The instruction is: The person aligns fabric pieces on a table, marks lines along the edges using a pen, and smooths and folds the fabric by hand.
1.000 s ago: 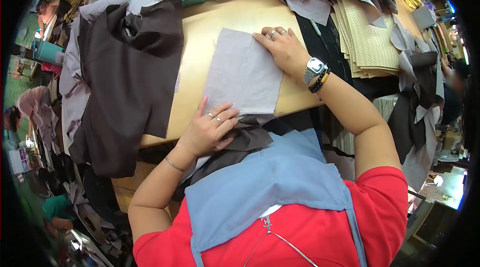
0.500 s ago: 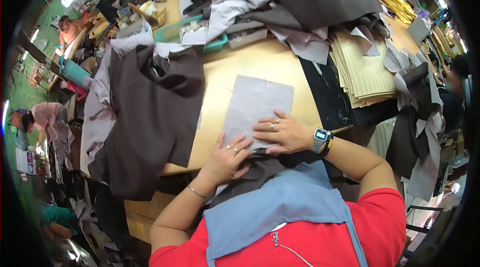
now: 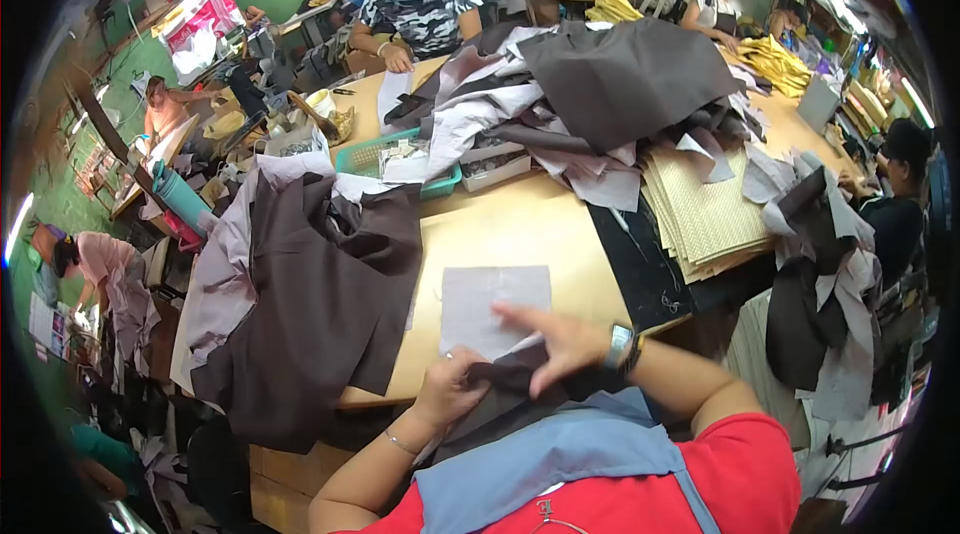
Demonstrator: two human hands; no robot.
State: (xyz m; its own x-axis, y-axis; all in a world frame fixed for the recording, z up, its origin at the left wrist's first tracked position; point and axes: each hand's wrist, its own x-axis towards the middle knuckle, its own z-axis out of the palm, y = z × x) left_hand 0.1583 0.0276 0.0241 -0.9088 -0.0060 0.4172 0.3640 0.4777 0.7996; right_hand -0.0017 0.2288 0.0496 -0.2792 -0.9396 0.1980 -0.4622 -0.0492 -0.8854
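The grey cloth [image 3: 478, 306] lies flat on the counter [image 3: 510, 234], a dark cloth [image 3: 515, 384] at its near edge. By the grey cloth's near left corner, the left hand [image 3: 453, 386] has its fingers closed on the dark cloth. Over its near right part, the right hand [image 3: 572, 339] has fingers spread and released, blurred; contact cannot be told. Left of the grey cloth drapes a brown cloth [image 3: 325, 279]; right and farther, woven sheets [image 3: 700, 209].

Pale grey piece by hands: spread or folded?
Far part of the pale grey piece: spread, corners flat. Near part: cannot tell; left hand, right hand, dark cloth hide it.
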